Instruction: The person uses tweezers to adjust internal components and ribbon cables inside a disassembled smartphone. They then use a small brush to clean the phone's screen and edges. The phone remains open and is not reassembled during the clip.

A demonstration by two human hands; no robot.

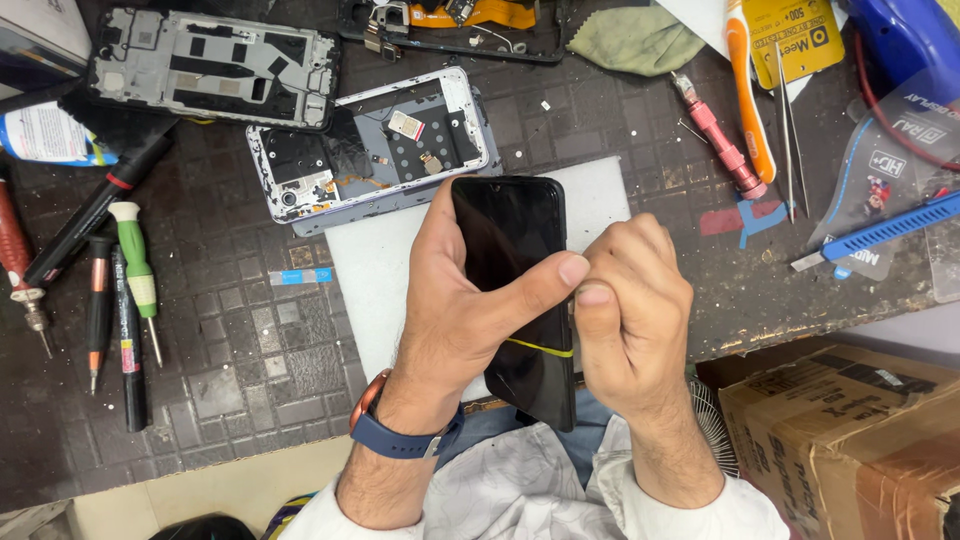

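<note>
black phone (510, 250), upright, yellow band (540, 348) across

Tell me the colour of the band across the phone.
Yellow band across the black phone, clearest in the head view.

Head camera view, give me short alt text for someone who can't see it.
Two bare hands hold a dark phone upright above a workbench: left hand grips it, right hand pinches its edge. Opened phone frames and screwdrivers lie around.

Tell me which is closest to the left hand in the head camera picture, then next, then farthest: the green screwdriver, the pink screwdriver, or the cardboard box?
From the left hand:
1. Pink screwdriver, up and to the right.
2. Green screwdriver, far left on the mat.
3. Cardboard box, far right, below the bench edge.
The first two are nearly alike.
</note>
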